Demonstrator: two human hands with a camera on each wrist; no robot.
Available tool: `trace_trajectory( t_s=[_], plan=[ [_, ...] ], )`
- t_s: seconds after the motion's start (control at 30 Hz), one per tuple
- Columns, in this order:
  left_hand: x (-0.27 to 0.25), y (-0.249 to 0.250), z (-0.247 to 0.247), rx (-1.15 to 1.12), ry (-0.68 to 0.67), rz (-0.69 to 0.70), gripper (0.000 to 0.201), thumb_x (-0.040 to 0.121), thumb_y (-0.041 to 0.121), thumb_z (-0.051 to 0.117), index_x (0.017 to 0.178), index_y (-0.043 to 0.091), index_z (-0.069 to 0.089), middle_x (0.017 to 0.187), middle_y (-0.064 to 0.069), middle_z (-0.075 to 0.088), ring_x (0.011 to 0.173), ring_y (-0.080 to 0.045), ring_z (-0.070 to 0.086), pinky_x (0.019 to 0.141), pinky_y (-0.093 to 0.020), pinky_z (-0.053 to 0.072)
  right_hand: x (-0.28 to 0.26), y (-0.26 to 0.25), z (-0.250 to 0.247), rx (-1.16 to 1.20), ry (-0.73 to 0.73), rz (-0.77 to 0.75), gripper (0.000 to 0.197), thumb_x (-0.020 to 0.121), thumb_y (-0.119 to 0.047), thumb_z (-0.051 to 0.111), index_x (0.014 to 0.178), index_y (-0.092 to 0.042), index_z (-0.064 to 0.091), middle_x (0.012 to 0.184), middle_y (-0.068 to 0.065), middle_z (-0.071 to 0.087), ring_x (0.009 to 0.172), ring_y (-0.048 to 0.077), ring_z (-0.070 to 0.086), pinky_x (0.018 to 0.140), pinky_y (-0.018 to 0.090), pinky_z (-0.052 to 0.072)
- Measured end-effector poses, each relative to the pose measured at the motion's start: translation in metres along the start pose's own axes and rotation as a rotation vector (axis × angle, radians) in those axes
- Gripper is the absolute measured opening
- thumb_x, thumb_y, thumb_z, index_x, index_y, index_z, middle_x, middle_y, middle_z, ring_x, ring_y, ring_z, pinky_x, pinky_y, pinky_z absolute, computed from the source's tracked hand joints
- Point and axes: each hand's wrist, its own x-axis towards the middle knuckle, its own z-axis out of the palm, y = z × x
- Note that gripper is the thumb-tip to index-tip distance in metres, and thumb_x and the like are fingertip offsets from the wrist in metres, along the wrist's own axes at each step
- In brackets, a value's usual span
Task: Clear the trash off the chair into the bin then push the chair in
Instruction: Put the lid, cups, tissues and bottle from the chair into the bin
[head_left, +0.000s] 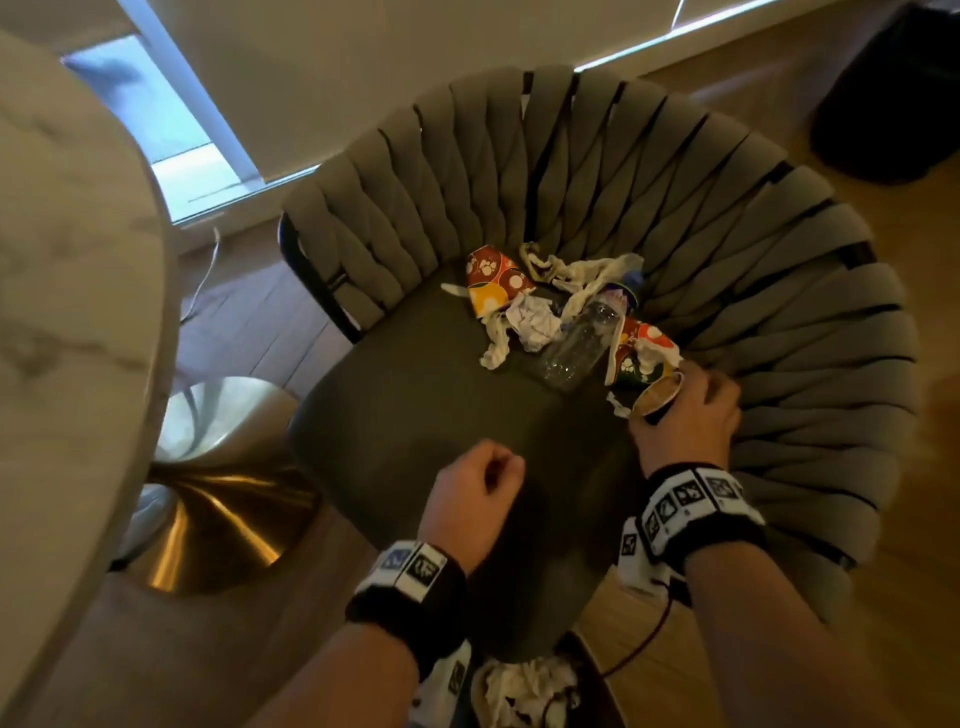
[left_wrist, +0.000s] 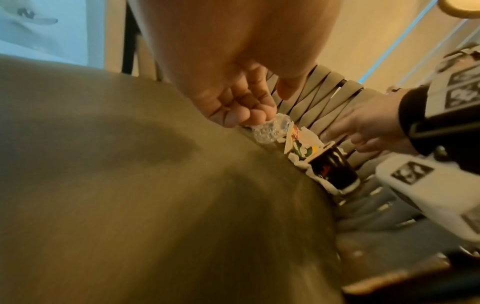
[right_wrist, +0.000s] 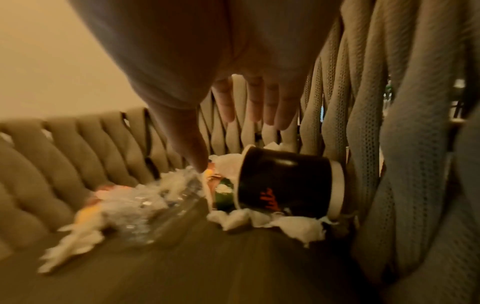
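The grey woven-back chair (head_left: 415, 395) carries a heap of trash at the back of its seat: two patterned paper cups (head_left: 493, 280), crumpled tissues (head_left: 535, 322), a clear plastic bottle (head_left: 582, 343) and a black cup (head_left: 657, 397) lying on its side. My right hand (head_left: 685, 410) hovers just over the black cup (right_wrist: 283, 183), fingers (right_wrist: 259, 102) stretched out and thumb pointing down, gripping nothing. My left hand (head_left: 480, 480) floats above the bare front of the seat, its fingers (left_wrist: 241, 109) curled into the palm, empty. The bin (head_left: 584, 660) sits below the seat's near edge with tissues inside.
A round marble table (head_left: 67, 260) on a gold pedestal base (head_left: 223, 519) stands to the left of the chair. A dark bulky object (head_left: 893, 93) rests on the wooden floor at the far right. A wall and a window run behind the chair.
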Motion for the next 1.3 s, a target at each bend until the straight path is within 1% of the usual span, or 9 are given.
trace_trajectory(
  t_s=[0.1,0.23,0.4,0.63,0.8,0.93,1.07,1.17,1.3],
  plan=[
    [0.065,0.020,-0.015,0.121,0.028,0.110,0.022,0.098,0.039,0.057,0.117,0.029,0.059,0.113,0.010,0.057,0.099,-0.005,0.060,0.092,-0.031,0.055,0.034,0.014,0.019,-0.107,-0.121,0.121,0.099,0.063,-0.026,0.085,0.142,-0.018,0.025,0.145,0.018,0.028,0.132,0.040,0.028,0.107,0.050,0.031],
    [0.136,0.054,-0.006,0.289,0.082,0.226,0.045,0.096,0.042,0.060,0.136,0.024,0.050,0.137,-0.002,0.043,0.126,-0.019,0.044,0.107,-0.038,0.044,0.043,0.023,0.034,-0.189,-0.165,0.100,0.099,0.062,-0.035,0.085,0.140,-0.010,0.030,0.138,0.021,0.038,0.127,0.040,0.036,0.105,0.049,0.033],
    [0.174,0.074,0.033,0.534,-0.053,0.163,0.077,0.090,0.050,0.066,0.149,0.015,0.033,0.149,-0.013,0.035,0.139,-0.033,0.032,0.112,-0.047,0.037,0.019,0.011,0.028,-0.105,-0.262,0.143,0.103,0.057,-0.047,0.085,0.138,-0.009,0.034,0.147,0.016,0.031,0.135,0.033,0.030,0.111,0.042,0.030],
    [0.139,0.047,0.025,0.526,-0.102,0.090,0.079,0.089,0.041,0.068,0.153,0.018,0.028,0.150,-0.011,0.035,0.137,-0.030,0.037,0.110,-0.043,0.039,-0.012,-0.008,-0.003,0.048,-0.314,0.109,0.086,0.051,-0.050,0.086,0.123,-0.016,0.052,0.122,0.005,0.045,0.116,0.025,0.048,0.102,0.040,0.042],
    [0.081,0.004,-0.011,0.514,-0.146,-0.021,0.086,0.089,0.046,0.067,0.158,0.027,0.018,0.153,-0.004,0.030,0.138,-0.024,0.033,0.113,-0.038,0.034,0.047,-0.024,-0.012,-0.087,-0.294,0.044,0.094,0.055,-0.055,0.084,0.133,-0.018,0.047,0.146,0.005,0.025,0.134,0.029,0.022,0.109,0.043,0.029],
    [0.058,-0.022,-0.026,0.520,-0.077,-0.117,0.093,0.086,0.057,0.063,0.157,0.034,0.007,0.153,-0.004,0.029,0.136,-0.025,0.031,0.111,-0.043,0.034,0.085,-0.030,0.008,-0.251,-0.523,-0.020,0.110,0.048,-0.067,0.080,0.143,-0.032,0.035,0.159,-0.006,-0.004,0.144,0.028,-0.006,0.115,0.053,0.012],
    [0.059,-0.029,-0.021,0.507,-0.036,-0.188,0.102,0.084,0.068,0.058,0.158,0.032,-0.002,0.156,-0.009,0.024,0.142,-0.031,0.027,0.115,-0.049,0.030,0.081,-0.029,0.031,-0.343,-0.622,-0.082,0.111,0.045,-0.074,0.075,0.142,-0.039,0.034,0.154,-0.007,0.004,0.140,0.032,0.009,0.112,0.049,0.018],
    [0.065,-0.032,-0.017,0.501,-0.033,-0.185,0.097,0.083,0.067,0.062,0.157,0.027,0.013,0.152,-0.010,0.030,0.136,-0.029,0.038,0.111,-0.046,0.039,0.070,-0.032,0.039,-0.304,-0.592,-0.032,0.107,0.043,-0.073,0.076,0.136,-0.031,0.044,0.144,-0.001,0.013,0.134,0.033,0.016,0.111,0.047,0.025],
    [0.055,-0.043,-0.022,0.396,0.009,-0.186,0.082,0.084,0.057,0.068,0.150,0.024,0.032,0.141,-0.004,0.043,0.127,-0.024,0.047,0.104,-0.041,0.048,0.053,-0.031,0.036,-0.354,-0.677,-0.004,0.111,0.044,-0.078,0.071,0.140,-0.033,0.039,0.148,0.007,0.022,0.135,0.036,0.017,0.110,0.050,0.027]
  ],
)
